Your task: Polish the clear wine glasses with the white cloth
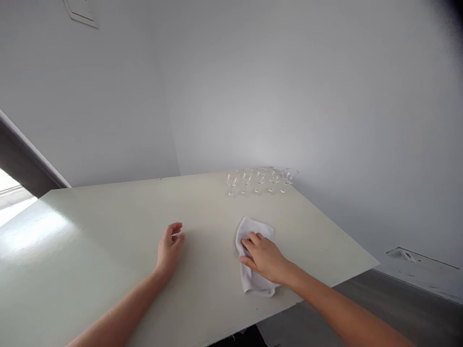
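Note:
A white cloth (258,284) lies on the light tabletop (202,274), somewhat right of the middle. My right hand (264,258) rests on top of it, with its fingers curled into the fabric and partly covering it. To the left, my left hand (171,248) is on or just over the table. Its fingers are loosely bent, the thumb stands apart, and nothing is in it. Beyond the cloth, several clear stemmed glasses (261,176) stand upright in a row along the far edge.
Grey-white walls (289,96) rise behind the table. The table's right corner (376,263) points toward a panel (415,260) low on the wall. Bright light reflects off the tabletop at the left. Dark floor (307,323) shows below the near edge.

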`<control>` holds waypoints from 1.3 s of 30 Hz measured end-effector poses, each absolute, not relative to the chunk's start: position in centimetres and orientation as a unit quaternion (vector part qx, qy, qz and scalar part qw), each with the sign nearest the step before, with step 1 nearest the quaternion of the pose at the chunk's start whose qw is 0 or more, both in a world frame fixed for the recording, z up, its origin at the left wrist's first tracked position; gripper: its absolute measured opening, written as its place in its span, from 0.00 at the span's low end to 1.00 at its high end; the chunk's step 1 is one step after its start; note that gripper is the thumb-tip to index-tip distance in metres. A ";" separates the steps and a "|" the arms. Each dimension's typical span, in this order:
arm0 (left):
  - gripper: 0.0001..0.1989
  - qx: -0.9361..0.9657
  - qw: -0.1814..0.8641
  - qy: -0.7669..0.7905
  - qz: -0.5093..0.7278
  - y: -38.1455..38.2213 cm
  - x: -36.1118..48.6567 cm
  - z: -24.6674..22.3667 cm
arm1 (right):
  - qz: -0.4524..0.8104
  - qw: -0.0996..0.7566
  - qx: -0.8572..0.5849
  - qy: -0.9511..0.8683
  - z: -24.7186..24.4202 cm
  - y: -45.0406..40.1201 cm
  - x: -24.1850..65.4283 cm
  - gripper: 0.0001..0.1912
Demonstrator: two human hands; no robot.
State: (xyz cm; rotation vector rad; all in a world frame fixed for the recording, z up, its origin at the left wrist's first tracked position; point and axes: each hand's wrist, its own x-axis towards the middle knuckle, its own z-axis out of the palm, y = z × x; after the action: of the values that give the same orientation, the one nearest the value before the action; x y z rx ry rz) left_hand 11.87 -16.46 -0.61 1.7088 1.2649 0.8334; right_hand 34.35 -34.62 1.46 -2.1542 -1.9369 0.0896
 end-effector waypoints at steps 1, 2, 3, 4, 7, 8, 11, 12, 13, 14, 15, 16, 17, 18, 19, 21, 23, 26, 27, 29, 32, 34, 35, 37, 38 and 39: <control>0.15 0.680 0.416 0.502 0.336 -16.5 11.9 -0.7 | 0.060 0.164 -0.719 -0.673 2.1 -33.4 34.3 0.16; 0.15 0.679 0.417 0.501 0.338 -16.5 11.9 -0.7 | 0.091 0.228 -0.713 -0.657 2.6 -32.0 34.6 0.15; 0.15 0.678 0.420 0.499 0.340 -16.5 11.9 -0.8 | 0.118 0.302 -0.717 -0.617 3.0 -30.3 35.3 0.14; 0.15 0.678 0.421 0.497 0.341 -16.5 11.9 -0.8 | 0.147 0.381 -0.724 -0.555 3.2 -28.4 36.1 0.12; 0.14 0.675 0.425 0.492 0.348 -16.4 11.9 -1.0 | 0.201 0.508 -0.742 -0.389 2.7 -22.4 39.0 0.12; 0.14 0.674 0.427 0.490 0.351 -16.4 11.9 -1.1 | 0.208 0.520 -0.745 -0.362 2.2 -20.6 39.7 0.14; 0.13 0.667 0.438 0.484 0.360 -16.3 11.9 -1.2 | 0.214 0.544 -0.744 -0.324 0.9 -16.6 40.9 0.15; 0.13 0.663 0.442 0.482 0.364 -16.3 11.8 -1.2 | 0.216 0.550 -0.741 -0.318 0.5 -15.8 41.0 0.14; 0.14 0.660 0.446 0.480 0.366 -16.2 11.8 -1.1 | 0.220 0.555 -0.738 -0.316 0.2 -15.2 40.9 0.13; 0.14 0.659 0.451 0.478 0.366 -16.2 11.7 -1.1 | 0.224 0.557 -0.734 -0.317 0.0 -14.7 40.6 0.12; 0.15 0.658 0.456 0.476 0.364 -16.1 11.6 -1.0 | 0.231 0.558 -0.729 -0.321 -0.2 -14.3 40.2 0.11; 0.15 0.658 0.461 0.473 0.361 -16.0 11.5 -0.9 | 0.239 0.558 -0.724 -0.328 -0.4 -13.9 39.6 0.09; 0.16 0.658 0.465 0.469 0.361 -15.8 11.4 -0.8 | 0.248 0.557 -0.717 -0.338 -0.6 -13.7 38.8 0.09; 0.16 0.658 0.467 0.466 0.364 -15.5 11.4 -0.7 | 0.260 0.554 -0.709 -0.351 -0.7 -13.5 37.7 0.08; 0.15 0.656 0.465 0.464 0.372 -15.3 11.4 -0.6 | 0.273 0.551 -0.699 -0.366 -0.9 -13.4 36.4 0.09; 0.15 0.650 0.456 0.465 0.392 -14.7 11.4 -0.5 | 0.306 0.539 -0.673 -0.405 -1.2 -13.5 33.3 0.09; 0.17 0.641 0.452 0.471 0.404 -14.1 11.4 -0.5 | 0.344 0.521 -0.638 -0.450 -1.2 -14.0 29.8 0.12; 0.20 0.621 0.461 0.482 0.412 -13.5 11.2 -0.4 | 0.390 0.497 -0.585 -0.509 -0.9 -14.9 25.4 0.17; 0.20 0.613 0.466 0.486 0.413 -13.4 11.1 -0.4 | 0.399 0.493 -0.570 -0.522 -0.8 -15.1 24.3 0.18; 0.21 0.594 0.478 0.493 0.418 -13.2 10.8 -0.2 | 0.410 0.489 -0.550 -0.539 -0.5 -15.3 22.8 0.20; 0.21 0.571 0.503 0.488 0.428 -13.1 10.6 0.1 | 0.404 0.490 -0.542 -0.550 -0.2 -15.1 21.8 0.21; 0.20 0.561 0.530 0.459 0.440 -13.2 10.7 0.2 | 0.389 0.485 -0.552 -0.556 -0.1 -14.8 21.5 0.20; 0.19 0.560 0.541 0.443 0.445 -13.1 10.7 0.2 | 0.383 0.480 -0.557 -0.559 0.0 -14.8 21.5 0.21; 0.17 0.560 0.544 0.423 0.460 -12.6 10.8 0.1 | 0.377 0.468 -0.564 -0.567 0.4 -14.8 21.4 0.23; 0.16 0.560 0.537 0.423 0.468 -12.1 10.6 0.0 | 0.372 0.460 -0.566 -0.574 0.6 -14.9 21.6 0.25; 0.15 0.559 0.525 0.429 0.478 -11.4 10.3 0.0 | 0.362 0.453 -0.569 -0.584 0.9 -15.1 21.8 0.28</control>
State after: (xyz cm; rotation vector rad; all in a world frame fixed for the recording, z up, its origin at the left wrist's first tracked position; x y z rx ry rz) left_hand 10.34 -11.37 -0.02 1.3369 1.0269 1.1434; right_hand 21.82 -15.14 0.87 -1.4038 -1.4413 0.8927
